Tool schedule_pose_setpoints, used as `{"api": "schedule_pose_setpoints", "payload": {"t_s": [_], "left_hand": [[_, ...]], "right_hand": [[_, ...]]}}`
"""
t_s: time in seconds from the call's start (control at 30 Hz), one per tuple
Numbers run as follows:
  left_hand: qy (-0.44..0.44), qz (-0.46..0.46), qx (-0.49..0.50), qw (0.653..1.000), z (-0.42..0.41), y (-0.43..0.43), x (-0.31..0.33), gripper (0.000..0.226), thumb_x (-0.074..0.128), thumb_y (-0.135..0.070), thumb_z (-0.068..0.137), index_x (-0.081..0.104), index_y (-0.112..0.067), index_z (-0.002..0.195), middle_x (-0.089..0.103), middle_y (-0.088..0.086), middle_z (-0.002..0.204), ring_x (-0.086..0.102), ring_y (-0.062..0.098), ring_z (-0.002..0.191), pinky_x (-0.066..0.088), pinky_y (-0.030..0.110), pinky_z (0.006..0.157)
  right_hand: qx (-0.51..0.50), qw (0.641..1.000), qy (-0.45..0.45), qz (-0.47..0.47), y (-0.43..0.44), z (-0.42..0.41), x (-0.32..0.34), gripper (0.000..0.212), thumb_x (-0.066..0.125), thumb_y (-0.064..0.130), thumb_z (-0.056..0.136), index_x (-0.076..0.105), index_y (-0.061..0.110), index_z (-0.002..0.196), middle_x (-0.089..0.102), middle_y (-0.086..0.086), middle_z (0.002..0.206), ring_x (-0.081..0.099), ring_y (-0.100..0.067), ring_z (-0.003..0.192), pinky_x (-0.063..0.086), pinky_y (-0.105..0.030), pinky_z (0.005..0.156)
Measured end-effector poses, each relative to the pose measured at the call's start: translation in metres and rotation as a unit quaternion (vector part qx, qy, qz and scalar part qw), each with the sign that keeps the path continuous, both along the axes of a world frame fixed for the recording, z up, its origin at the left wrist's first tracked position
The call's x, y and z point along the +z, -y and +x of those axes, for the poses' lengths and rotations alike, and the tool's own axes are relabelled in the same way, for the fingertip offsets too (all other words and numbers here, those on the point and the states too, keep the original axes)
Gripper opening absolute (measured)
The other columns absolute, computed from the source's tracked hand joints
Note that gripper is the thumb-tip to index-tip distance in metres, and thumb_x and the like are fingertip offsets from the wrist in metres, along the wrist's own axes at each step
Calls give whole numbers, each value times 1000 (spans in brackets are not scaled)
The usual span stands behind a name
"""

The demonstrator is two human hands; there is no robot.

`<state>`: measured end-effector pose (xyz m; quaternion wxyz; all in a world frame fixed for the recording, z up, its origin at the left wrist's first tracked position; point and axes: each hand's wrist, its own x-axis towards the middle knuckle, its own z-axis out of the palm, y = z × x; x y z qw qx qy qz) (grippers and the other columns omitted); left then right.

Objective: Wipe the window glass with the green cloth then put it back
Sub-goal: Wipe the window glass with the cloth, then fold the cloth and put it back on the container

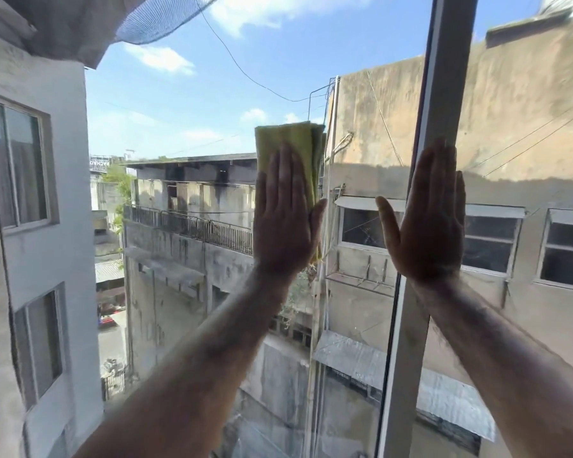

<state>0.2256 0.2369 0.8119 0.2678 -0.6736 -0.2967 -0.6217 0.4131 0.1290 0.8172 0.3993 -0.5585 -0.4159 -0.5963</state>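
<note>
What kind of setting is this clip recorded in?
Likely an upper-floor room in a dense urban block, facing a window. The left hand presses a green cloth to the window glass; beyond are weathered concrete buildings and a street far below.

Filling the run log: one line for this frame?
phase: wiping | left hand: flat on folded green cloth, against window glass | right hand: flat on white window frame

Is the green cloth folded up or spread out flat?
Folded. The green cloth shows stacked layers along its top edge, pressed against the window glass under the left hand.
</note>
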Motion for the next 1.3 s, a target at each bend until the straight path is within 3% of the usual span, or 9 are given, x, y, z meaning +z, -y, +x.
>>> {"api": "schedule_pose_setpoints", "payload": {"t_s": [0.17,0.3,0.47,0.63,0.83,1.03,1.2,1.23,1.3], "left_hand": [[-55,-31,-5,998,-3,30,-39,76,42,-52,104,31,0,159,29,18,170,26,31,160,28,49,131],[-41,16,-11,999,-26,33,-3,36,55,-10,101,64,-5,136,66,13,142,64,27,128,54,41,109],[-62,-33,-30,997,-44,36,35,35,71,2,92,64,-1,126,68,19,135,62,31,131,51,40,116],[-74,-52,-49,995,-47,48,50,57,68,16,83,57,1,136,75,22,112,71,34,106,60,36,94],[-98,-119,-66,986,-50,59,60,30,62,8,95,70,1,123,74,20,115,74,32,105,63,35,96],[-3,-168,-121,978,-74,71,60,28,71,3,85,76,-3,111,78,18,106,71,28,96,42,19,79],[148,-291,-229,917,-100,73,45,30,81,-11,82,74,-7,111,77,7,103,67,20,89,52,24,70],[185,-331,-275,883,-107,72,39,34,82,-13,83,71,-6,115,76,7,107,70,23,94,58,28,74],[253,-406,-373,795,-119,68,25,42,82,-12,85,65,-2,122,74,13,118,73,28,103,65,39,85]], "right_hand": [[-6,1000,-7,-10,5,-3,2,84,36,56,112,19,-5,166,18,-26,176,18,-36,166,24,-53,134],[-10,1000,-17,-21,6,-3,3,85,37,56,111,18,-4,167,16,-24,177,16,-34,167,24,-53,134],[4,999,-22,-31,6,-3,3,86,33,59,111,14,-3,168,14,-23,178,14,-33,167,21,-52,136],[12,998,-36,-41,6,-4,3,86,32,59,111,14,-3,168,14,-23,178,14,-33,167,19,-51,136],[54,994,-53,-75,22,-14,7,86,40,55,110,14,-5,167,12,-24,178,13,-35,167,19,-53,136],[171,979,-2,-114,46,-41,2,98,58,58,102,23,-8,164,27,-29,172,28,-38,162,24,-45,134],[352,884,-201,-232,55,-64,-4,77,87,37,87,56,8,151,76,-10,127,72,-30,119,48,-13,98],[383,848,-274,-245,57,-64,-4,60,88,35,85,70,11,137,79,-1,109,77,-28,107,52,-4,85],[482,737,-406,-245,59,-66,-4,34,89,33,85,80,13,111,80,3,90,81,-29,97,59,-12,69]]}}
